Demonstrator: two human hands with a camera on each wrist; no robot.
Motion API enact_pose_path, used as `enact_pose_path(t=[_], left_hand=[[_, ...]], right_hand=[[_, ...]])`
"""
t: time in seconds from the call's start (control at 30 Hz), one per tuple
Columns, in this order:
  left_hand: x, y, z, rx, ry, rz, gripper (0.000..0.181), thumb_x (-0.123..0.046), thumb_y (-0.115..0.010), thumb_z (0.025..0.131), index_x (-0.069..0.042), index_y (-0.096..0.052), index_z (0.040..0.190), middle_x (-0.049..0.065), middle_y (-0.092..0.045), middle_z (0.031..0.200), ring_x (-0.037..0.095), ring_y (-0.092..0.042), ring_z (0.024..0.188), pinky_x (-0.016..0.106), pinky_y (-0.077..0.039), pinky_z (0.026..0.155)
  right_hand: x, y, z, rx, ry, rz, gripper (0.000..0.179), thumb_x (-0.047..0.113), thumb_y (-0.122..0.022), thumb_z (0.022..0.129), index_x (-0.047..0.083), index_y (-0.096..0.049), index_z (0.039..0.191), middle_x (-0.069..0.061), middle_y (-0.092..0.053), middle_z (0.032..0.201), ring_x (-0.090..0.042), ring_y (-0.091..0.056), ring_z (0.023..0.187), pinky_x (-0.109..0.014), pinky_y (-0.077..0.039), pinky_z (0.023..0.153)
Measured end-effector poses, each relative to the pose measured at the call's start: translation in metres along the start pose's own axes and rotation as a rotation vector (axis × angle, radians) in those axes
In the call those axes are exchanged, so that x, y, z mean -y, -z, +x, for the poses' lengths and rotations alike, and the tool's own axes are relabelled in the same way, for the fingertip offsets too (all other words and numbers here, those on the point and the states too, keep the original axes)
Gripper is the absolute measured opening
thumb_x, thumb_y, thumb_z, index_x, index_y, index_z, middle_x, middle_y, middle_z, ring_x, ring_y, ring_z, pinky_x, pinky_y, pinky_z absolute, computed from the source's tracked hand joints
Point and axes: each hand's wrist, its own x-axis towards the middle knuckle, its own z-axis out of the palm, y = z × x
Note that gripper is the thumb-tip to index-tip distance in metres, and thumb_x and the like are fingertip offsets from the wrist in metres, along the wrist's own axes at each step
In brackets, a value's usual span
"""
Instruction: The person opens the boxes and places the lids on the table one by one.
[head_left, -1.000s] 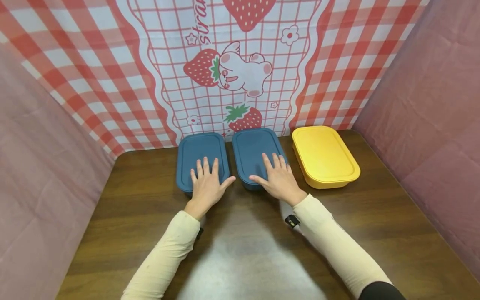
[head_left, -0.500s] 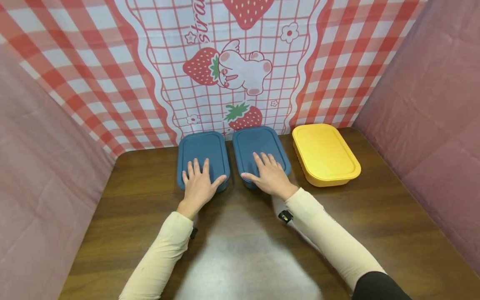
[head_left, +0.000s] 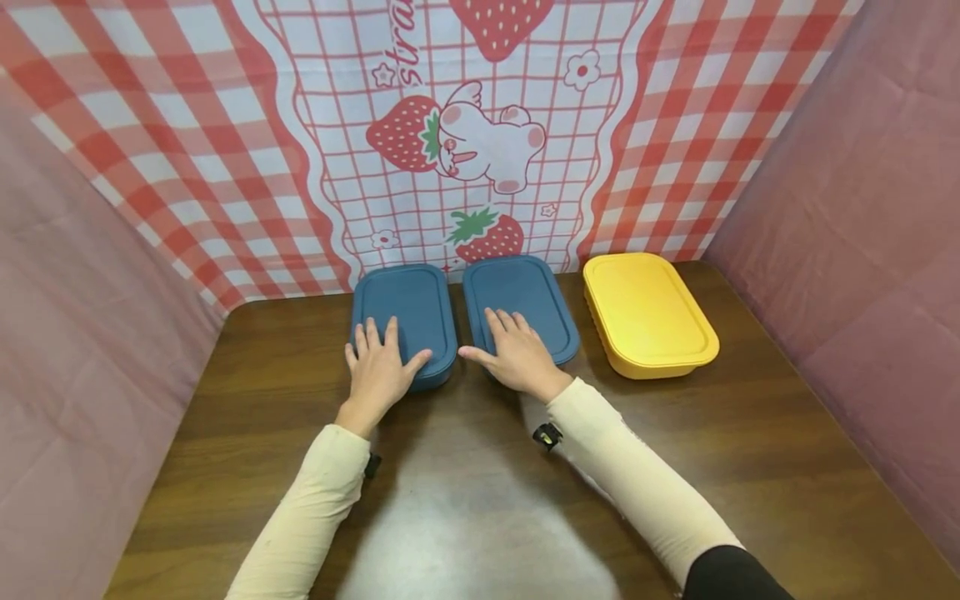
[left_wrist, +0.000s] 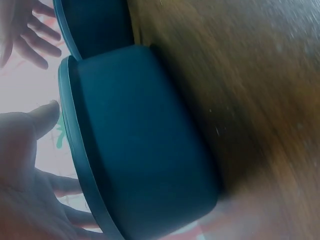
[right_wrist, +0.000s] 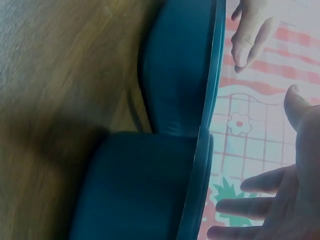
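Two blue lidded food containers stand side by side at the back of the table. Over the front of the left blue container my left hand is held with fingers straight and spread. In the left wrist view, its thumb sits just off the lid's rim; whether the other fingers touch the lid cannot be told. My right hand, fingers also extended, is over the front of the right blue container. A gap shows between that hand's fingers and the lid in the right wrist view. Neither hand holds anything.
A yellow lidded container stands to the right of the blue pair. Behind the wooden table hangs a red checked strawberry cloth. Pink cloth walls close off both sides.
Both hands have drifted left, their fingers still spread. The right hand has gone from the right front of its blue container to the left front. All the containers stay in place.
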Motion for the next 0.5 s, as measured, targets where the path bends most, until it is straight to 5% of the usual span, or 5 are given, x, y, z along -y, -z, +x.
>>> enact_pose_path(t=[0.5], left_hand=[[0.018, 0.007, 0.003, -0.018, 0.078, -0.08, 0.091, -0.049, -0.059, 0.093, -0.002, -0.011, 0.155, 0.031, -0.007, 0.16, 0.049, -0.004, 0.148, 0.066, -0.008, 0.117]], right_hand=[[0.019, -0.006, 0.009, 0.028, 0.02, 0.102, 0.089, 0.064, -0.047, 0.093, 0.004, -0.025, 0.154, -0.02, -0.032, 0.157, -0.039, -0.027, 0.146, -0.052, -0.028, 0.118]])
